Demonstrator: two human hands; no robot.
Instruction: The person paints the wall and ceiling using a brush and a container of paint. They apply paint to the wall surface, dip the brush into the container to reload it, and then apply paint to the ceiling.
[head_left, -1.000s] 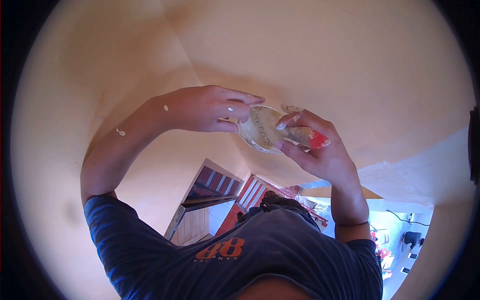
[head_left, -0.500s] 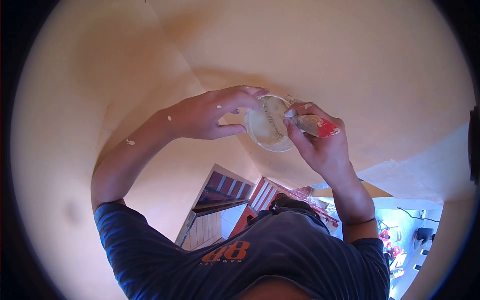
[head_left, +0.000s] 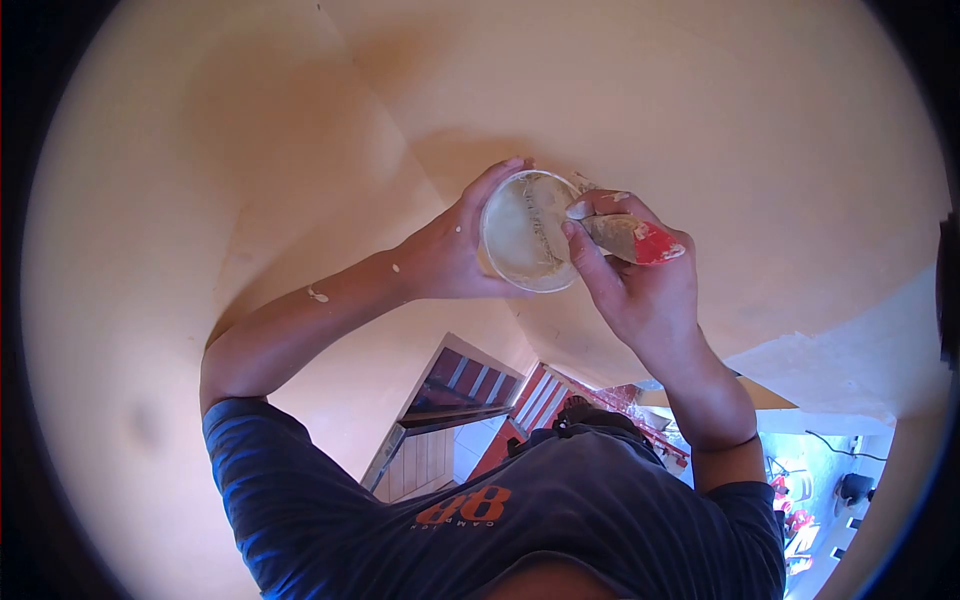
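A round, clear-rimmed tub (head_left: 522, 235) of pale, wet-looking paste hangs in front of the wall. My left hand (head_left: 465, 245) is wrapped round its left side, thumb and fingers along the outer wall. At the tub's right edge, my right hand (head_left: 645, 285) is closed on a putty-smeared tool with a red handle end (head_left: 655, 245). Its thumb and forefinger pinch close to the rim; whether they touch the tub is hard to tell. The tool's blade is mostly hidden. Spots of paste dot my left forearm and right fingers.
Beige walls (head_left: 640, 120) meet at a corner behind the tub. A whitish patch (head_left: 830, 350) marks the right wall. Below are a door frame (head_left: 455, 385), red-and-white striped panels (head_left: 540, 395), and a bright floor area with red items and a cable at lower right.
My left hand, apart and open beside the tub before, has closed round its side. The tub has shifted slightly up and left. My right hand keeps its hold on the tool.
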